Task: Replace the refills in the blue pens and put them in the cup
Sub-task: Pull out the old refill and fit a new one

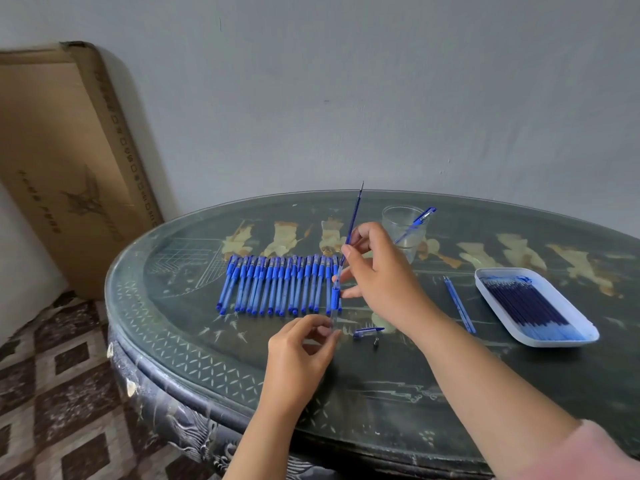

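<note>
My left hand [301, 344] pinches the lower end of a clear pen barrel with a blue grip [335, 299], held upright above the table. My right hand [377, 271] pinches a blue refill [354, 220] that sticks up out of the barrel's top. A row of several blue capped pens [277, 285] lies just behind my hands. The clear cup [405, 230] stands at the back with one blue pen [417, 223] leaning in it. A white tray [533, 306] at the right holds several blue refills. A pen cap [367, 332] and a small metal tip [376, 343] lie loose near my hands.
Two loose refills [460, 303] lie on the table between my right arm and the tray. The dark round table [207, 341] has a glass top and a curved edge at the left. A flat cardboard box [69, 161] leans on the wall at the left.
</note>
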Demonstrator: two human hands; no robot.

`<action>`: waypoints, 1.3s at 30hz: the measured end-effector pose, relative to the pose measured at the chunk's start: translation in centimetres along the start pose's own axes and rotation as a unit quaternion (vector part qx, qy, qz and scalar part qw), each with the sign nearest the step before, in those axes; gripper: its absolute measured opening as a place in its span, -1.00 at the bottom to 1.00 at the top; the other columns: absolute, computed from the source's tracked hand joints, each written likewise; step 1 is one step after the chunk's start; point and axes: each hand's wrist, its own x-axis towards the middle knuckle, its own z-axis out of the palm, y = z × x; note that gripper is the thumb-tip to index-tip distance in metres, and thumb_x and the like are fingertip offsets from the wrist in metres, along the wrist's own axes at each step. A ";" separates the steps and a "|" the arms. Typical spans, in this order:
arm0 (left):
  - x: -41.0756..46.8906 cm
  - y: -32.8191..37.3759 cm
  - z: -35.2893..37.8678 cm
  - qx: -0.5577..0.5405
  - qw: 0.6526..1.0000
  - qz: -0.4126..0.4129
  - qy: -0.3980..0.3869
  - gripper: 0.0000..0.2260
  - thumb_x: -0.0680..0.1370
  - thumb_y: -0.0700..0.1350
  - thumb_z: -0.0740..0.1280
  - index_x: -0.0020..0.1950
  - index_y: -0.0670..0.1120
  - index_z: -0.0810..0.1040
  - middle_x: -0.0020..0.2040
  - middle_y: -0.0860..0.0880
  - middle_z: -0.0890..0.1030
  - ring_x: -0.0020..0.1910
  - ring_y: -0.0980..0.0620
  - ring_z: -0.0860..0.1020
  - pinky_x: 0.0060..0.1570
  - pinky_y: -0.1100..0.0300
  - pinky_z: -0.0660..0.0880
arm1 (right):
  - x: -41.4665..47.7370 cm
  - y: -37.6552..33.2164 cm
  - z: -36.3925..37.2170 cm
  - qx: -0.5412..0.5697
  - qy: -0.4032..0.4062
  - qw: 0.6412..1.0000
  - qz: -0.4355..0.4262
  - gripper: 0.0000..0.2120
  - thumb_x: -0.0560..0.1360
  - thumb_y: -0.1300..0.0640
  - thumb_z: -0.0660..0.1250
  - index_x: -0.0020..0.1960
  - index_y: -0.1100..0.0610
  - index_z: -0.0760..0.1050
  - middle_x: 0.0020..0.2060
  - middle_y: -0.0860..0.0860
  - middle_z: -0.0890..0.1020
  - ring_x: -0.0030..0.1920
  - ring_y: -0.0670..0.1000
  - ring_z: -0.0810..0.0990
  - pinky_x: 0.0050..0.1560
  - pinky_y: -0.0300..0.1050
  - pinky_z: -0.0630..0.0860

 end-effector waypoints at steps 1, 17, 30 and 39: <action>0.0 0.0 0.0 0.000 1.000 0.000 -0.001 -0.89 0.43 -0.13 0.52 -0.10 -0.01 0.64 -0.21 0.12 0.62 -0.21 0.15 0.61 -0.19 0.39 0.53 | 0.0 0.1 0.0 -0.011 -0.005 1.000 -0.011 -0.93 0.62 0.14 0.21 0.06 0.13 0.36 -0.12 -0.04 0.50 -0.18 -0.05 0.66 -0.20 -0.01 0.67; 0.0 0.0 0.1 0.007 1.000 -0.010 0.021 -0.87 0.41 -0.17 0.54 -0.12 -0.04 0.64 -0.26 0.10 0.60 -0.21 0.16 0.61 -0.20 0.41 0.51 | -2.2 6.9 -3.3 -0.240 -0.092 0.957 0.135 -0.91 0.44 0.10 0.47 -0.10 0.05 0.57 -0.18 -0.10 0.61 -0.15 -0.11 0.59 -0.23 -0.37 0.41; -0.1 0.0 0.1 0.008 1.000 0.009 0.014 -0.88 0.41 -0.15 0.54 -0.11 -0.04 0.65 -0.25 0.13 0.60 -0.22 0.15 0.61 -0.19 0.42 0.50 | -3.5 7.6 -2.0 -0.226 -0.056 0.964 0.127 -0.93 0.45 0.09 0.46 -0.16 0.03 0.58 -0.24 -0.10 0.62 -0.21 -0.15 0.59 -0.18 -0.29 0.52; -0.1 0.1 0.3 0.002 1.000 0.008 0.011 -0.88 0.41 -0.17 0.54 -0.09 -0.06 0.66 -0.24 0.11 0.61 -0.22 0.16 0.61 -0.22 0.47 0.46 | -0.6 -0.6 -2.7 -0.083 -0.047 0.995 0.000 -0.95 0.49 0.12 0.43 -0.10 -0.02 0.61 -0.24 -0.16 0.63 -0.29 -0.30 0.54 -0.25 -0.47 0.42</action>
